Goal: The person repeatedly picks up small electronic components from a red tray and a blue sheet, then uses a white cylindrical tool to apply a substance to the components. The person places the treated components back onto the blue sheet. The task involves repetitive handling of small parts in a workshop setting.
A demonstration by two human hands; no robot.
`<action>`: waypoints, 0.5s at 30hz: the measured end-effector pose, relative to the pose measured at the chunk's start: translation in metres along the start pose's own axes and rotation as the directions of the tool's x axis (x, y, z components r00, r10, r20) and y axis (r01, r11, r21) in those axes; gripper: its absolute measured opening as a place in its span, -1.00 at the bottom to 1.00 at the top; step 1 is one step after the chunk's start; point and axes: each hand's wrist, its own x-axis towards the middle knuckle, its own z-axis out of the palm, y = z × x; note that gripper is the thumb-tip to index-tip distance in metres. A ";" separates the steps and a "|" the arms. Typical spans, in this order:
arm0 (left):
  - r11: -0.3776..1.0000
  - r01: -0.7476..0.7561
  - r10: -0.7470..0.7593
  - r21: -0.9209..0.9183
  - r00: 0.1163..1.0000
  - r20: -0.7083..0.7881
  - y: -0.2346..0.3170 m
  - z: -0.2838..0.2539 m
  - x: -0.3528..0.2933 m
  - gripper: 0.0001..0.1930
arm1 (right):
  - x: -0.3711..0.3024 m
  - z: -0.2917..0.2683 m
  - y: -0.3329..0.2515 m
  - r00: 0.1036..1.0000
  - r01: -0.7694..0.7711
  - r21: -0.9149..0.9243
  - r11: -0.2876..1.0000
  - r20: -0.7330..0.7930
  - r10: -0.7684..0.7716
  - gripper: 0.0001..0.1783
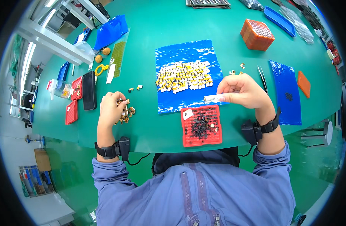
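My left hand (111, 108) bends its fingers together over a small heap of gold, white and dark parts (124, 116); whatever sits between the fingertips is too small to make out. In my right hand (245, 91) a short white rod (211, 98) is pinched between thumb and fingers, pointing left. It hovers over the lower right part of a blue sheet (167, 107). Many small white-and-yellow pieces (184, 76) lie spread on that sheet. Just below stands a red perforated tray (202, 144) holding black parts (201, 126), a white piece (187, 114) and a few light bits.
Tweezers (262, 79) and another blue sheet (287, 83) with dark bits lie at right, beside an orange plate (304, 84). Stacked orange trays (257, 35) stand farther back. To the left are a black phone (89, 91), red trays (71, 112) and yellow-handled scissors (101, 69).
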 end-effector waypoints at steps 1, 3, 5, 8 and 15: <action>1.000 -0.011 0.011 0.003 1.000 0.006 -0.001 0.001 0.001 -0.85 | -0.001 -0.001 0.000 1.000 0.002 -0.003 1.000 -0.001 -0.002 -0.87; 0.998 -0.054 0.054 0.008 0.999 0.006 0.003 0.002 0.003 -0.88 | -0.002 -0.001 -0.001 1.000 0.020 -0.016 1.000 -0.011 -0.020 -0.87; 0.993 -0.114 0.115 0.011 0.993 -0.027 0.002 0.004 0.003 -0.89 | -0.002 -0.001 -0.002 0.999 0.030 -0.011 0.999 -0.017 -0.030 -0.86; 0.995 -0.068 0.066 -0.074 0.998 -0.023 0.011 0.001 0.002 -0.92 | -0.001 0.000 -0.003 0.999 0.029 -0.001 1.000 -0.015 -0.029 -0.85; 0.834 -0.110 0.109 -0.541 0.993 -0.034 0.057 -0.015 -0.011 -0.95 | -0.004 0.000 -0.006 1.000 0.004 -0.031 1.000 0.028 -0.004 -0.82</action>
